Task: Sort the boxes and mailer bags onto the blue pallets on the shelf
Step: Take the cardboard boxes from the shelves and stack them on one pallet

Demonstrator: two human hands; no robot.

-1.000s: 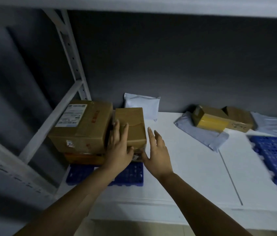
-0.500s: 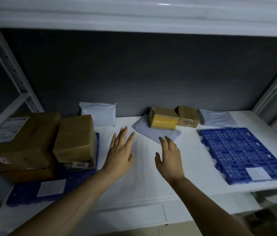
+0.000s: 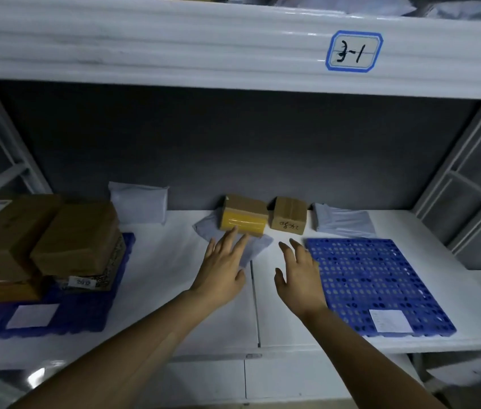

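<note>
Fingers [image 3: 227, 240] spread, my left hand [image 3: 221, 270] and right hand [image 3: 300, 273] empty; glossy yellow-taped box [image 3: 243, 221]; two blue pallets [image 3: 85, 314] [image 3: 381, 276], three mailer bags [image 3: 139, 206] [image 3: 254, 247] [image 3: 342, 221]

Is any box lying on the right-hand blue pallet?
No, the right-hand blue pallet holds only a white label near its front.
</note>
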